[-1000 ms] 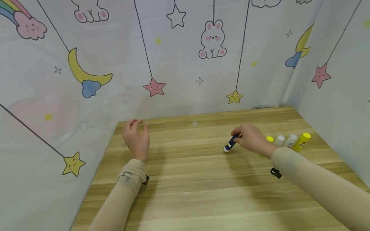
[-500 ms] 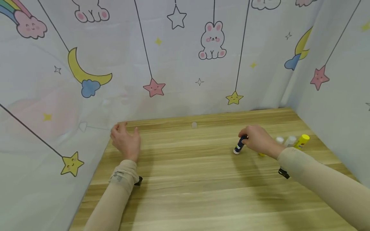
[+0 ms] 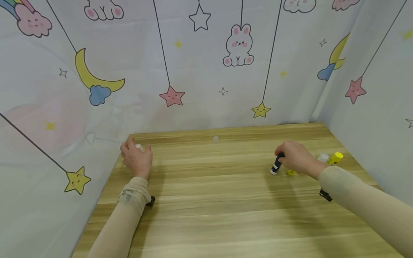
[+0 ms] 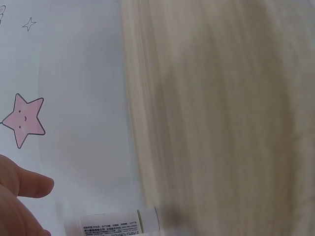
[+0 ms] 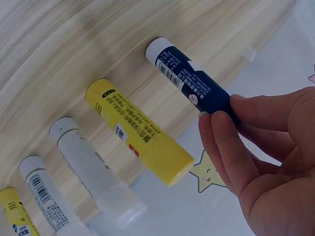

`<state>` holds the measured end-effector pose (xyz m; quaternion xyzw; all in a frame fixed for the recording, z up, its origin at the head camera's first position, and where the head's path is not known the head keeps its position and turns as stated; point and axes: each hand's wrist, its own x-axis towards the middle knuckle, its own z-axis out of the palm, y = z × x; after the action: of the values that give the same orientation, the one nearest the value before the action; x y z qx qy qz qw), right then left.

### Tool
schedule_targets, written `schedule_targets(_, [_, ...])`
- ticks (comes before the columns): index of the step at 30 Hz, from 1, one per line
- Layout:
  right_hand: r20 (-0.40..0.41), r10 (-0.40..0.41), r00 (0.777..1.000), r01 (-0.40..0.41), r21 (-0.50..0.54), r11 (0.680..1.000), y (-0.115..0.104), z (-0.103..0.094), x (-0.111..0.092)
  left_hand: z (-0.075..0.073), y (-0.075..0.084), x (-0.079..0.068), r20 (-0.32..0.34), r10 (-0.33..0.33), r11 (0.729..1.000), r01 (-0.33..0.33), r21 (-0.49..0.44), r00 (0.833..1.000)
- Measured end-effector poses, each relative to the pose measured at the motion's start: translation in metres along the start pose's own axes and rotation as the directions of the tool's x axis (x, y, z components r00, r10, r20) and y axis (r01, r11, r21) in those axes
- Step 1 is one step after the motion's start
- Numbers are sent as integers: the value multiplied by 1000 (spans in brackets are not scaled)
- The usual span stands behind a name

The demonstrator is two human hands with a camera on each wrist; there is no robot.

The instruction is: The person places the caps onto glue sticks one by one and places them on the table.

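My right hand (image 3: 298, 157) pinches the top of a dark blue glue stick (image 5: 194, 78) between thumb and fingers. Its white end points down at the table; whether it touches the wood I cannot tell. Beside it stands a yellow glue stick (image 5: 140, 132), mostly behind the hand in the head view. At the table's far left corner, my left hand (image 3: 137, 157) has its fingers spread around a white glue stick (image 4: 118, 223). Only that stick's top shows in the head view. In the left wrist view a gap separates the visible fingers (image 4: 34, 184) from it.
Two white glue sticks, a nearer one (image 5: 96, 167) and a farther one (image 5: 49, 196), and another yellow glue stick (image 3: 336, 158) continue the row at right. A small translucent piece (image 3: 216, 139) lies near the back edge of the wooden table (image 3: 209, 200). Printed curtains (image 3: 206, 71) enclose it.
My right hand has carried the blue glue stick rightward, close to the yellow one. My left hand has shifted left toward the corner, and the white stick's top now shows between its fingers.
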<state>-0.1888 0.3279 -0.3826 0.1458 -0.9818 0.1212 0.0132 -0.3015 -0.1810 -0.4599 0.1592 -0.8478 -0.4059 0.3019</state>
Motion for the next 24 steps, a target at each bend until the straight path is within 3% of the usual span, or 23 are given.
schedule_targets(13, [1, 5, 1000, -5, -21, 1000, 9, -4, -9, 2, -7, 2, 46, -39, 998, 42, -55, 998])
schedule_targets(24, [-1, 9, 1000, -9, -27, 1000, 10, -4, -8, 1, -16, 1, 49, -131, 986, 135, -97, 990])
